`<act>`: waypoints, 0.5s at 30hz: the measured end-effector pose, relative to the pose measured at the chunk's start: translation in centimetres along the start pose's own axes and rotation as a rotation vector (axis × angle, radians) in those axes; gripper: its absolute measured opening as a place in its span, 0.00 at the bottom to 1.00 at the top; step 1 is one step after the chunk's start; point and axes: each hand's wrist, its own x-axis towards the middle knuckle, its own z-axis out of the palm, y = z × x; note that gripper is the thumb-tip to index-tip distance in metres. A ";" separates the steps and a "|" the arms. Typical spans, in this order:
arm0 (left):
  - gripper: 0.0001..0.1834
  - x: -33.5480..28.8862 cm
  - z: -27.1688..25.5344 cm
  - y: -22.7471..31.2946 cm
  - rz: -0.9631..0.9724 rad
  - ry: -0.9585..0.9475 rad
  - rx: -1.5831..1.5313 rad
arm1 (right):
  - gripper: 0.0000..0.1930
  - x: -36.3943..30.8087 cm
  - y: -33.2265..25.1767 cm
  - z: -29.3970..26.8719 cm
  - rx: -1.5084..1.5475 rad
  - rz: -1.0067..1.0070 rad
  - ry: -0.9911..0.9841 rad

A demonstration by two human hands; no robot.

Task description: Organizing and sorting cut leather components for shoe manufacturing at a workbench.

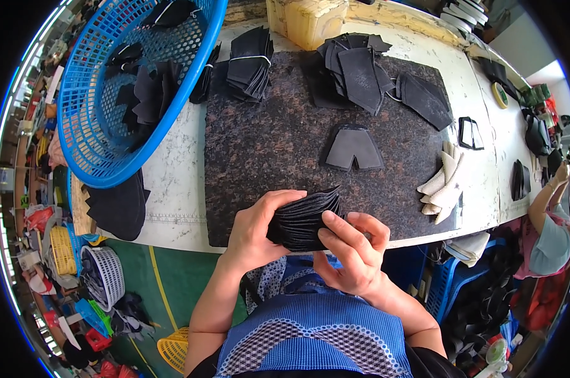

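A thick stack of black cut pieces (305,222), thin and fanned along their edges, is held up at the near edge of the dark stone slab (266,145). My left hand (254,228) wraps round its left side, thumb on top. At its right edge, the fingertips of my right hand (355,252) touch the layers, fingers curled. Just beyond the stack lies a notched, trapezoid black piece (354,148) on the slab. Further back are a loose pile of black pieces (359,70) and two tied bundles, one at the left (249,63), one at the right (426,99).
A blue plastic basket (77,135) with black pieces leans at the left, above another black stack (118,206). White gloves (445,183) lie right of the slab. A yellowish block (305,22) stands at the back. Below the bench are a white basket (112,271) and a blue crate (445,283). Another person (549,233) is at the far right.
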 end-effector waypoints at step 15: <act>0.46 0.0 0.0 0.0 0.006 0.002 0.028 | 0.38 1.6 -0.3 -0.7 0.164 0.163 -0.163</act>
